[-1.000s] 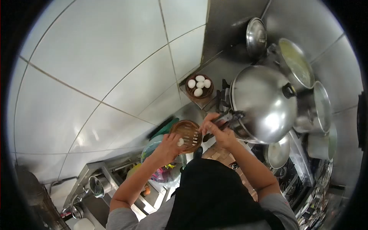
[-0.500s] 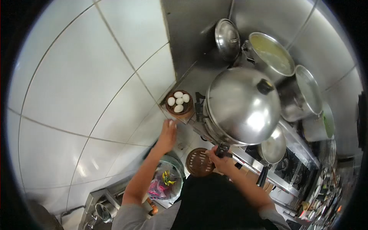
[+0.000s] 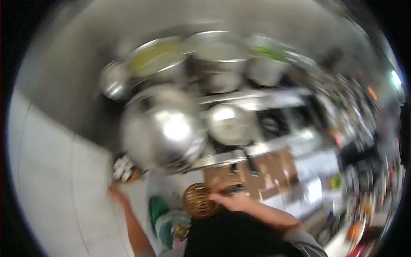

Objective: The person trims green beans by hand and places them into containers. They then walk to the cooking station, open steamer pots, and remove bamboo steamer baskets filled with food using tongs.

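Note:
My right hand (image 3: 227, 199) grips the rim of a round brown slotted basket (image 3: 200, 201), held low in front of my dark apron (image 3: 239, 233). A dark object (image 3: 234, 188) lies against that hand, too blurred to name. At the left, my left hand (image 3: 116, 192) is just below several white eggs (image 3: 123, 168), which sit in a brown holder in the corner beside the wall. Motion smears its fingers, so whether they hold anything does not show.
A big domed steel lid (image 3: 165, 128) covers a pot beside the eggs. A frying pan (image 3: 232, 124) rests on the stove (image 3: 274, 122). Behind stand a pot of yellowish liquid (image 3: 157, 58), a second pot (image 3: 219, 64) and one with greens (image 3: 267, 64). A lined bin (image 3: 165, 229) stands below.
My view has swung to the right, bringing more of the stove and cardboard into sight and blurring the picture. The slotted basket stays in my right hand; my left hand remains near the eggs.

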Tool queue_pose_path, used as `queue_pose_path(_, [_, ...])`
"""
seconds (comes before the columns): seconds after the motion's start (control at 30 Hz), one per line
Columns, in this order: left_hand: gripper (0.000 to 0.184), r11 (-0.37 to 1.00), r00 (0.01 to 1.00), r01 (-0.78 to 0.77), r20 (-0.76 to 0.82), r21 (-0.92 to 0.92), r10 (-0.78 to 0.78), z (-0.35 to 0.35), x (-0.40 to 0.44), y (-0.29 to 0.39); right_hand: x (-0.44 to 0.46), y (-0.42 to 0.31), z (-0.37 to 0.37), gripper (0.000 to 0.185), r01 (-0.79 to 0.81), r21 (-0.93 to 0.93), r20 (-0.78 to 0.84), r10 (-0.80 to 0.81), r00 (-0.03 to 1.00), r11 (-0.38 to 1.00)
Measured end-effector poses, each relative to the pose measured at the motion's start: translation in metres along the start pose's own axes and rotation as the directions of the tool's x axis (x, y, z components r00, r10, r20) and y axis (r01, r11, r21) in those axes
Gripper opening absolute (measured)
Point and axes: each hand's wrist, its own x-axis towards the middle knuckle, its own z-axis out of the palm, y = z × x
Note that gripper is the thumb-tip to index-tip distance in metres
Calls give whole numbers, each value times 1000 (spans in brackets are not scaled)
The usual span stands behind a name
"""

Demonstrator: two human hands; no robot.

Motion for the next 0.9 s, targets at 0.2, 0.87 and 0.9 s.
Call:
queue_pose_path(0.2, [36, 854, 658, -377, 752, 358, -25, 172, -185, -22, -123, 51, -84, 27, 224, 10, -695, -154, 702, 975])
queue_pose_path(0.87, [29, 575, -573, -802, 484, -163, -662, 295, -449, -58, -753, 201, -94, 26, -86, 11, -105, -84, -991, 996])
queue_pose_path(0.9, [28, 580, -590, -792, 480, -188, -649, 298, -452, -58, -746, 198, -103, 21, -263, -42, -22, -264, -964, 964])
